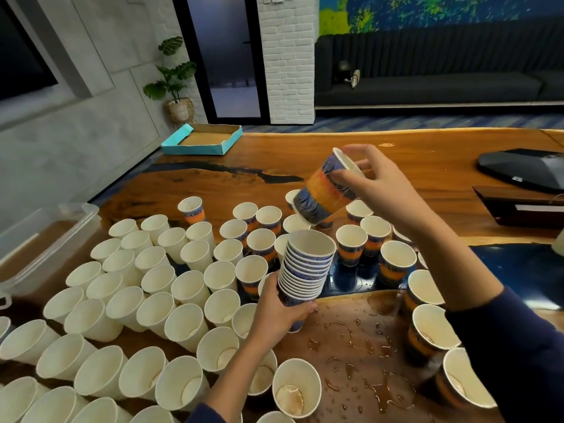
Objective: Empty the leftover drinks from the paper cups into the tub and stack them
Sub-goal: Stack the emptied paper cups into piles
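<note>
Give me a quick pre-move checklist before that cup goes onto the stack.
1. Right hand grips the single cup: ok.
2. Left hand holds the stack steady, mouth up: ok.
3. Single cup emptied: cannot tell, its inside is hidden.
4. Cup lined up over the stack: not ok, tilted, offset.
5. Top of the stack clear: ok.
6. Table dry under the stack: not ok, spilled drops.

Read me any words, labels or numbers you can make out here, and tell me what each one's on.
None can be read.
Cups, such as the cup and the stack: blue and orange pattern only, any print too blurred to read.
Dark device: a small white label, too small to read.
Teal box: no text visible.
</note>
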Demonstrator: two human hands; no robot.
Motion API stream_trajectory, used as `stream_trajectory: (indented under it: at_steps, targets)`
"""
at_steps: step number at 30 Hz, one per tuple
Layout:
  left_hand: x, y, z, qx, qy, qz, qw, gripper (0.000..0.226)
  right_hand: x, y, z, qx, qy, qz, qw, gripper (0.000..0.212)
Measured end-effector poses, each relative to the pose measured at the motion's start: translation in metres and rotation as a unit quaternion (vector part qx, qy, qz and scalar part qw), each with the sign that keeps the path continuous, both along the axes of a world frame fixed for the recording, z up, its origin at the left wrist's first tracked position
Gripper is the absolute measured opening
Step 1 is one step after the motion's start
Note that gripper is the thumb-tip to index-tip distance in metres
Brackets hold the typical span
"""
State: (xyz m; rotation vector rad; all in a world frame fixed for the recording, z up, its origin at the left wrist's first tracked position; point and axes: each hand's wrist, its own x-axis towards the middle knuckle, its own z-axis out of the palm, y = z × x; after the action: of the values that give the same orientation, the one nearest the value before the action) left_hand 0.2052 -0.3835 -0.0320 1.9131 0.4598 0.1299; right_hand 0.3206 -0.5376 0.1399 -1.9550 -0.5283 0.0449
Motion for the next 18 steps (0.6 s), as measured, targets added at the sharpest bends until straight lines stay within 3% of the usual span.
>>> stream_trajectory:
  at_steps: [3, 5, 8, 11, 14, 18]
  targets:
    - [-0.001, 0.000, 0.001, -0.003, -0.013, 0.005, 1.000, 0.083, -0.016, 0.008, 0.004, -0.105, -0.001, 0.089, 0.990, 0.058]
    - [-0.002, 0.002, 0.003, -0.004, -0.017, 0.009, 1.000, 0.082, -0.023, 0.013, 0.000, -0.164, 0.010, 0.118, 0.979, 0.075]
    - [-0.005, 0.008, 0.006, -0.008, -0.029, 0.022, 0.999, 0.082, -0.017, 0.018, -0.009, -0.105, 0.035, 0.081, 0.991, 0.085]
    - [-0.009, 0.017, 0.007, -0.018, -0.036, 0.046, 0.998, 0.085, 0.002, 0.024, -0.036, -0.048, 0.043, 0.004, 0.998, 0.060]
    - [-0.012, 0.024, 0.006, -0.031, -0.053, 0.063, 0.996, 0.083, 0.012, 0.034, -0.091, -0.166, 0.021, 0.014, 0.986, 0.052]
    - [-0.014, 0.030, 0.007, -0.031, -0.057, 0.073, 0.995, 0.083, 0.011, 0.049, -0.160, -0.329, 0.009, 0.070, 0.942, 0.072]
